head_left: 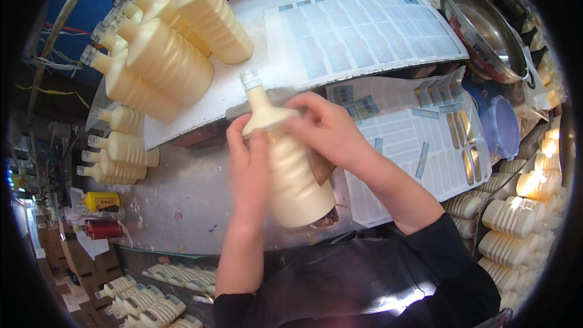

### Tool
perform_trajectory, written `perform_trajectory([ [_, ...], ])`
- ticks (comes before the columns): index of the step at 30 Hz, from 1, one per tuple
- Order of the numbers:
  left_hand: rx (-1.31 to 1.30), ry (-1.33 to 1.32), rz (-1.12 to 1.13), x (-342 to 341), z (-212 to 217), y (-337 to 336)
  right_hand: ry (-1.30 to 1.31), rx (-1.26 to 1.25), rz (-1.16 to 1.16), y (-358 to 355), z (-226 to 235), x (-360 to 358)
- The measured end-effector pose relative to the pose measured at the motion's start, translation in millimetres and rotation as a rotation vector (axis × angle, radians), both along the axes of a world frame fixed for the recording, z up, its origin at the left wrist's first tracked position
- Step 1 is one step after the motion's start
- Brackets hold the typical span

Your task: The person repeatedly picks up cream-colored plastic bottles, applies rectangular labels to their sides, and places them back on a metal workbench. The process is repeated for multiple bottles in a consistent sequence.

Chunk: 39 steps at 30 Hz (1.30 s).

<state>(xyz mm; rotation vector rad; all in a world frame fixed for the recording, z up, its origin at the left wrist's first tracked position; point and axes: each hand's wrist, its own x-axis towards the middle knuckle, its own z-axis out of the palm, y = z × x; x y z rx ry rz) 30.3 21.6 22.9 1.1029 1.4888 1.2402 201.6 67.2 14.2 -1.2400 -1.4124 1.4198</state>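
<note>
"What lies nearest to you?"

"Your dark clothing (340, 273), along the bottom edge. Just beyond it, in the middle of the frame, you have a ribbed cream bottle (297, 173), tilted, its clear mouth toward the top."

"And your grip?"

"Your left hand (244, 152), blurred, is closed around the bottle's left side, thumb in front. Your right hand (328, 127) is half curled, fingers at the bottle's shoulder; I cannot tell whether they pinch anything."

"What sits to your right?"

"Right of centre, you have a pale backing sheet (395, 191) with small blue labels (423, 159) and gold strips (453, 130) on it. A lilac basin (503, 124) is near its right edge."

"Farther off?"

"Your white worktop (261, 24) carries a cluster of cream bottles (170, 54) at the upper left and a large label sheet (370, 30) at the top. A metal pan (486, 24) is at the upper right."
</note>
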Motion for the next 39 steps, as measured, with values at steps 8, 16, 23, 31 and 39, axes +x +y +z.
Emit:
perform_trajectory([
  [8,0.037,0.004,-0.024,-2,-10,2,-0.056,0.034,-0.039,0,4,-3],
  [16,0.055,-0.011,-0.015,-3,-16,4,-0.027,0.039,-0.028,2,-3,-2],
  [23,0.027,-0.051,-0.008,-1,-14,4,-0.031,0.006,-0.016,1,3,-1],
  [31,0.039,-0.146,-0.02,-4,-18,2,-0.115,0.01,0.0,0,18,-2],
  [39,0.027,-0.125,-0.029,-2,-14,2,-0.043,0.005,-0.02,3,7,-3],
])
